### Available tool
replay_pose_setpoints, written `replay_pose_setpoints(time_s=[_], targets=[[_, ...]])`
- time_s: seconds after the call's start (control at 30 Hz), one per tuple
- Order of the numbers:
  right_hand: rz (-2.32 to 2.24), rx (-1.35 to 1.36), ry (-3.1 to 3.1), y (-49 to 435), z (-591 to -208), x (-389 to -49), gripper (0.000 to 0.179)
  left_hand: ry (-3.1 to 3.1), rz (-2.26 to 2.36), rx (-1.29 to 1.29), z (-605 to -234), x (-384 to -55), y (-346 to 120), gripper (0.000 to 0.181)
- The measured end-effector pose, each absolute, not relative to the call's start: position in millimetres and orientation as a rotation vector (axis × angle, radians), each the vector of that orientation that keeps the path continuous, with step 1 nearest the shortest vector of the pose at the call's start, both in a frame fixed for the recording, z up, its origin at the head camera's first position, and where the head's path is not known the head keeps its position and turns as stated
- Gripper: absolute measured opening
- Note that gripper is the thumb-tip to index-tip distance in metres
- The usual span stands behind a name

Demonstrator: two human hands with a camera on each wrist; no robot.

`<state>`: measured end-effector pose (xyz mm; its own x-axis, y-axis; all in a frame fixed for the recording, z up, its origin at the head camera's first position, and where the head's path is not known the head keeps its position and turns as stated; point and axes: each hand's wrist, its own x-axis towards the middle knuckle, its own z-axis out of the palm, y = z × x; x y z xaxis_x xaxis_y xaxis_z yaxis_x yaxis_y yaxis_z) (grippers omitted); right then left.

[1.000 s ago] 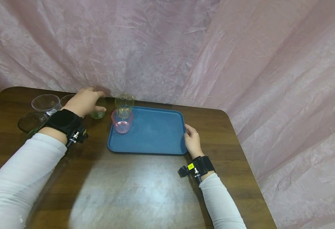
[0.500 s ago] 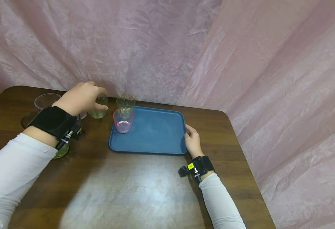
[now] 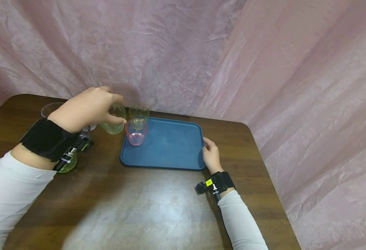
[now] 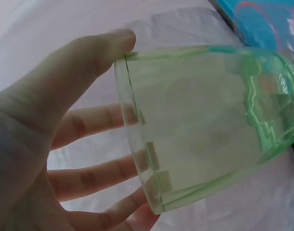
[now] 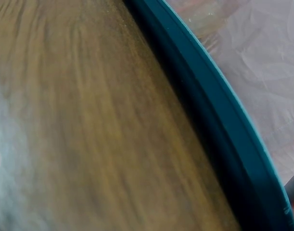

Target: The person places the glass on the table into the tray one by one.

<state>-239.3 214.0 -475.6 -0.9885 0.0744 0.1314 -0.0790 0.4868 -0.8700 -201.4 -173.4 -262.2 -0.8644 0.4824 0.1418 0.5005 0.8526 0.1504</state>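
Observation:
My left hand (image 3: 87, 107) grips a see-through green cup (image 3: 113, 125) by its rim, left of the blue tray (image 3: 173, 146). In the left wrist view, the thumb (image 4: 96, 53) lies on the near side of the cup's rim and the fingers spread along the other side. A pink clear cup (image 3: 136, 137) stands on the tray's left part. Behind it is a yellowish clear cup (image 3: 139, 110) at the tray's back left corner. My right hand (image 3: 211, 156) holds the tray's right edge; the right wrist view shows the tray's side wall (image 5: 219, 110).
A clear cup (image 3: 49, 107) stands at the back left, partly hidden by my left hand. Another green cup (image 3: 70, 165) shows below my left wrist. A pink curtain (image 3: 170, 59) hangs behind the wooden table (image 3: 242, 146).
My left hand has closed on the green cup's rim and brought it slightly right, closer to the tray and the pink cup. My right hand stays at the tray's edge.

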Motion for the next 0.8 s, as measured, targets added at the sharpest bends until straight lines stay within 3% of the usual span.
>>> replay_pose_setpoints(time_s=[0.43,0.8], targets=[[1.532,0.01,-2.575,216,-475,-239,0.041,-2.815,-0.321,-0.869,-257,-171,-147,0.048],[1.551,0.011,-2.573,215,-474,-237,0.04,-2.793,-0.294,-0.935,-277,-155,-128,0.048]])
